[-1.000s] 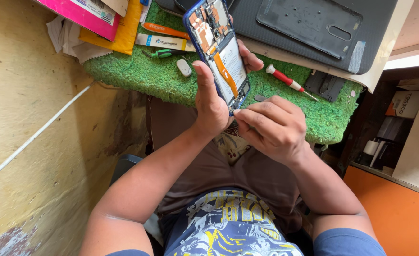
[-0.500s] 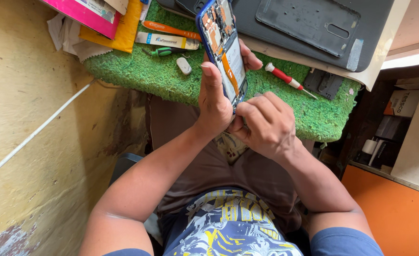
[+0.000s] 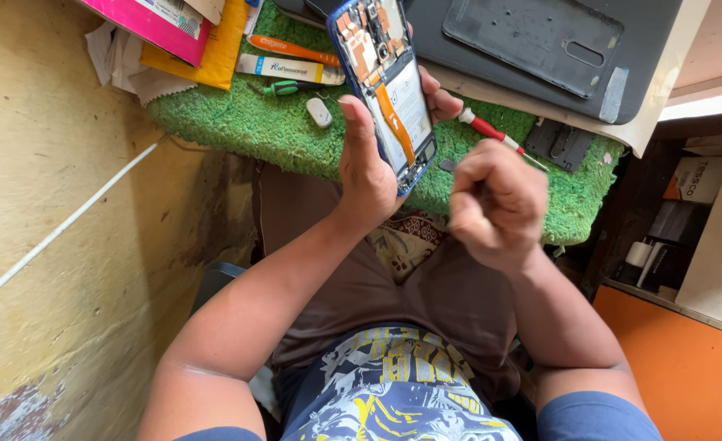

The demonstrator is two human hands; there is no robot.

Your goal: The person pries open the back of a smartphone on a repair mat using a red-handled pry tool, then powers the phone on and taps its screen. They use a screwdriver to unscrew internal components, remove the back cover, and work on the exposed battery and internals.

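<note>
We sit against a rough yellow wall (image 3: 59,245) on our left, with a green fuzzy mat (image 3: 238,122) spread over the work surface ahead of us and an orange panel (image 3: 688,376) low on our right.

Nearest to us are our lap, the brown cloth over it and the printed shirt. Just beyond, our right hand (image 3: 496,204) hangs over the near edge of the mat, curled into a fist; we cannot tell whether anything is pinched inside it. It sits just beside the phone but apart from it.

Our left hand (image 3: 369,167) grips 1 opened phone (image 3: 385,82), back cover off, held tilted above the mat. The thumb lies along its left edge and the fingertips (image 3: 438,102) wrap the right edge. Inside it we see a pale battery, an orange ribbon strip and the circuit board at the top.

On the mat behind the phone lie a red-handled screwdriver (image 3: 492,131) to the right, a small white oval piece (image 3: 319,113) to the left, and a green-handled screwdriver (image 3: 283,87) beyond that. Farther back sit 2 tubes (image 3: 287,59), 1 orange and 1 white, beside yellow and pink packets (image 3: 181,41). At the far right a dark grey tray (image 3: 647,49) carries a grey phone back cover (image 3: 541,37).
</note>
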